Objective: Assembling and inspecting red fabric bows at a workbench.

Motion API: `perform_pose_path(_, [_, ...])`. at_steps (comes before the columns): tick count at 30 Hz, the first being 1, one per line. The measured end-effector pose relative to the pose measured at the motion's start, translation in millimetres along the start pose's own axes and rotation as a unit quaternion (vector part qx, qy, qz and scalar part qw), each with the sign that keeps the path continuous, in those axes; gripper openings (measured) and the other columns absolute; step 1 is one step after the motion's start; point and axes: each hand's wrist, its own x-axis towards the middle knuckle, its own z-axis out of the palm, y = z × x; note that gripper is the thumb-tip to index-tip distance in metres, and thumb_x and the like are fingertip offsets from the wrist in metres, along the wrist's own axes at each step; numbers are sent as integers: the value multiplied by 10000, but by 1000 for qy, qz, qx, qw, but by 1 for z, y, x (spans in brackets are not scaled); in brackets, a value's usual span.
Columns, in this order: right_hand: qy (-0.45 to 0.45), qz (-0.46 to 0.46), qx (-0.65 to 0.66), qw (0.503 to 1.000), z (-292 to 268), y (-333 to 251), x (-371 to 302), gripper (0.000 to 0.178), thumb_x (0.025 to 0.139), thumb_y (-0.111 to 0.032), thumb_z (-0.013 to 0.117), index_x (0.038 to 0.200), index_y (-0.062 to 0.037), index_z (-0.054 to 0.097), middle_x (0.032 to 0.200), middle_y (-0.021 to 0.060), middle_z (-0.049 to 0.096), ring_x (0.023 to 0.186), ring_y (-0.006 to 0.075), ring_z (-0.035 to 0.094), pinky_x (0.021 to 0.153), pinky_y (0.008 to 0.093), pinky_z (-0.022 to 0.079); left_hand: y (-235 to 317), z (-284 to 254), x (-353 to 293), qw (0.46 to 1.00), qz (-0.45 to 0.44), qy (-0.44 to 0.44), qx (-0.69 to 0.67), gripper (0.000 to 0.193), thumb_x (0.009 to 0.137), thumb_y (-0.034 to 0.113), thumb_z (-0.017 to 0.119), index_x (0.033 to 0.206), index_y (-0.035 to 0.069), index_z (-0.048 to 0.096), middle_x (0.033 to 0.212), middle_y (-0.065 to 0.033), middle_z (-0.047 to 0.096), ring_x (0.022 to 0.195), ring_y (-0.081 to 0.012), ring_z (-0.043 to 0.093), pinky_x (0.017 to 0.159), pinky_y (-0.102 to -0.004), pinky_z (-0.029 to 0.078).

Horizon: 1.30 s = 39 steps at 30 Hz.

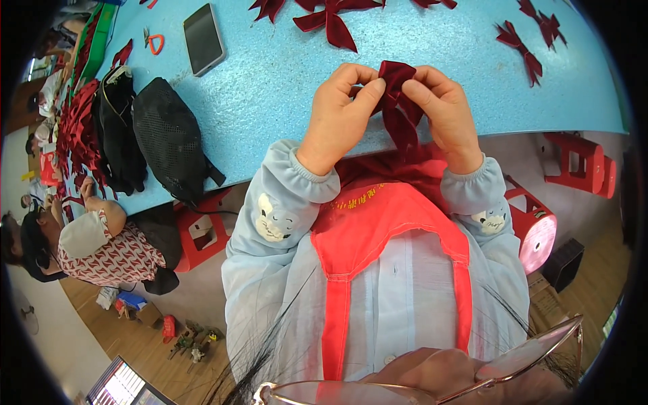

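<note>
A dark red velvet ribbon bow (398,111) is held up between my two hands, just in front of the table's near edge. My left hand (343,111) pinches its left side between thumb and fingers. On the other side, my right hand (442,111) grips the ribbon the same way. A loop stands up at the top and tails hang down between the hands. The fingertips behind the ribbon are hidden. Beyond my hands, more dark red bows (331,23) lie on the blue table (270,101).
Finished-looking bows (521,50) lie at the far right. Left of me are a phone (204,39), orange-handled snips (155,44), a black mesh bag (169,131) and a black pouch (120,128). A co-worker (111,246) sits at the left by piled red ribbon (79,135). Red stools (577,162) stand below.
</note>
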Motion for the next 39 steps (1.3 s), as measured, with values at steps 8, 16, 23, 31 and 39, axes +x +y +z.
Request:
perform_pose_path(8, [4,-14,-46,999,1,-8,-5,71,843,-73,597,890,-31,565,802,-44,545,728,33,483,652,183,400,-4,15,4,997,14,52,-48,108,886,112,546,891,4,546,703,23,524,625,-44,439,547,-208,382])
perform_pose_path(16, [-66,-102,-258,958,-8,-20,-8,81,845,-80,598,896,-19,583,803,-28,566,701,48,496,626,189,409,-8,22,6,999,34,23,-4,91,917,98,508,901,16,543,770,30,537,678,-26,455,590,-181,383])
perform_pose_path(23, [100,7,81,992,-21,-9,3,102,864,-91,587,952,-41,593,849,5,608,713,90,545,658,209,443,-1,12,-7,954,185,104,211,113,889,113,547,861,5,559,777,-35,578,681,-101,495,633,-261,417])
perform_pose_path(31, [87,9,239,967,2,-9,-4,173,862,-56,573,1034,-52,552,901,28,614,781,116,581,733,242,471,3,34,-9,980,-133,-21,-150,154,852,160,616,892,11,612,788,-9,592,645,-90,501,573,-257,397])
perform_pose_path(39, [69,-73,114,988,4,-5,-10,162,860,-61,579,1019,-44,553,914,28,609,831,111,577,748,243,466,9,36,-7,976,-154,-47,-144,158,828,151,637,898,10,626,709,26,568,585,-56,473,501,-236,367])
